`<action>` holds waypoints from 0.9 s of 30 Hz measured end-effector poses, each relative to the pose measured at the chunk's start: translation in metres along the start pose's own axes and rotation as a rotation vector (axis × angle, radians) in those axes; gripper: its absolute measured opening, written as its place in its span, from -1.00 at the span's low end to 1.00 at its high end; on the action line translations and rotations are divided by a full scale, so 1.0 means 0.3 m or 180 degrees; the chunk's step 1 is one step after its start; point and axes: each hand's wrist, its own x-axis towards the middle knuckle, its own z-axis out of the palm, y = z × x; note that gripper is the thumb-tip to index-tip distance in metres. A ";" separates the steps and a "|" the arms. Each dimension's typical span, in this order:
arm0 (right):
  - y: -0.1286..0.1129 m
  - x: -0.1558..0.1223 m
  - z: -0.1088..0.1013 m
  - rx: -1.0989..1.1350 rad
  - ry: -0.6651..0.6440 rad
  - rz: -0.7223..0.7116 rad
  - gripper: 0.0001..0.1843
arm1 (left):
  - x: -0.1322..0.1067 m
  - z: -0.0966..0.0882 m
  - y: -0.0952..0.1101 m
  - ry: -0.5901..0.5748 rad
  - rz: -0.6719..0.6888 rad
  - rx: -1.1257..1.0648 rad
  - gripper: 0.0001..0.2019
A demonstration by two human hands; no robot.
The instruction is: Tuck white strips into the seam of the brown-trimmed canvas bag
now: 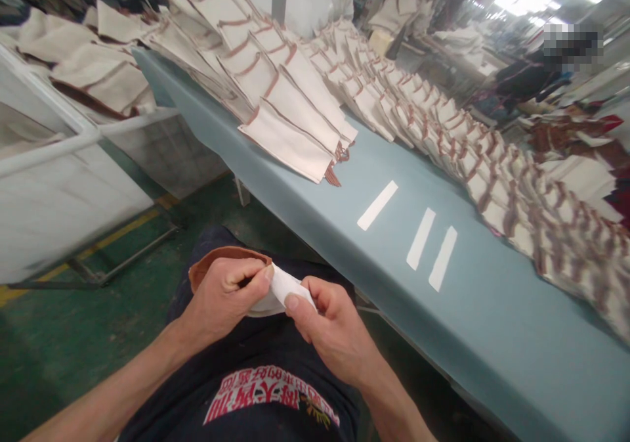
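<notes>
My left hand (224, 295) and my right hand (329, 329) both pinch a piece of white cloth (284, 289) in front of my dark printed shirt (270, 399). The cloth is curled and has a brown edge binding (229, 256) that arcs behind my left hand. Its fingers hide part of the piece, and my two thumbs nearly meet on the white fabric. Three narrow white fabric strips (377, 205) lie flat on the pale blue table (492, 337), beyond my right hand. Neither hand touches them.
Overlapping cream canvas pieces with brown trim (288, 141) line the table's far side in a long row. A white fabric-lined bin (63, 199) stands left over a green floor with yellow marking. A person (526, 81) works at the back right among more cloth.
</notes>
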 end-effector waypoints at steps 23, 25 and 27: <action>0.152 0.029 0.020 0.0394 0.0302 0.0274 -0.58 | 0.041 0.034 -0.028 -0.0416 -0.0783 -0.0414 -0.44; 0.173 0.034 0.016 0.0541 0.0115 0.0332 -0.54 | 0.041 0.034 -0.038 -0.0461 -0.0883 -0.0417 -0.44; 0.186 0.036 0.014 0.0746 0.0030 0.0336 -0.46 | 0.043 0.030 -0.040 -0.0519 -0.0956 -0.0429 -0.43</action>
